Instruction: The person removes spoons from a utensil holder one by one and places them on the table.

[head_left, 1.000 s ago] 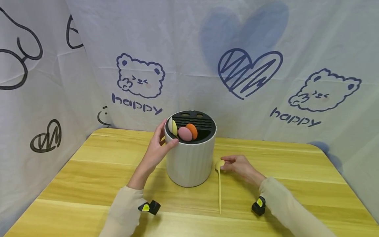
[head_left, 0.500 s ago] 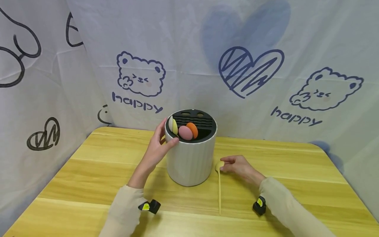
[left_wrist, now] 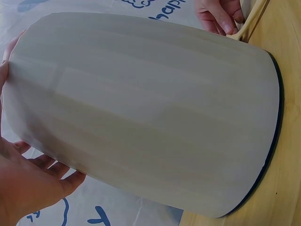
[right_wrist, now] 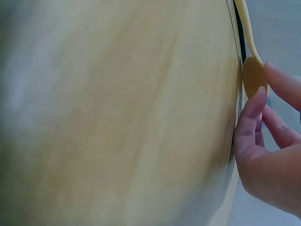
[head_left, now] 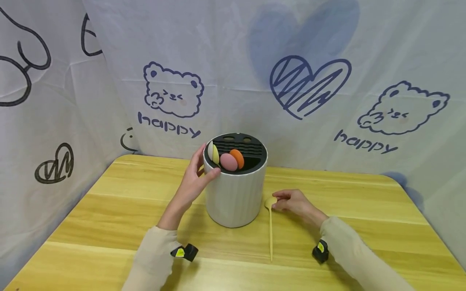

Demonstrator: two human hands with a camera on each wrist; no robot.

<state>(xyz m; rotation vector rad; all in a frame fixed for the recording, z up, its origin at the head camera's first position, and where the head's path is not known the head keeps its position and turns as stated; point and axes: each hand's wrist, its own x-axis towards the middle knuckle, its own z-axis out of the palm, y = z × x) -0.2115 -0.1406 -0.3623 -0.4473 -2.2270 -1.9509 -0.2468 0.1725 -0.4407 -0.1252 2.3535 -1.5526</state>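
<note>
A white ribbed utensil holder (head_left: 234, 198) with a black slotted lid stands upright on the table. My left hand (head_left: 191, 180) grips its upper left side, thumb at the front of the rim and fingers behind. Pink (head_left: 228, 162), orange (head_left: 238, 157), yellow and white rounded utensil heads rise from the lid's front slots; their handles are hidden inside. To the right of the holder, a pale yellow spoon (head_left: 271, 234) points its handle at me. Thumb and fingers of my right hand (head_left: 296, 203) pinch the spoon's bowl (right_wrist: 253, 75), close beside the holder's wall.
The wooden table (head_left: 109, 226) ends at a white cloth backdrop (head_left: 233, 60) with bear, heart and "happy" drawings. At the back of the lid (head_left: 240, 145) are ridged slots and two oval holes. Each wrist wears a small black camera (head_left: 190, 252).
The view has tilted slightly, so everything sits a little higher in the frame. Both hands keep their holds on the utensil holder and the spoon.
</note>
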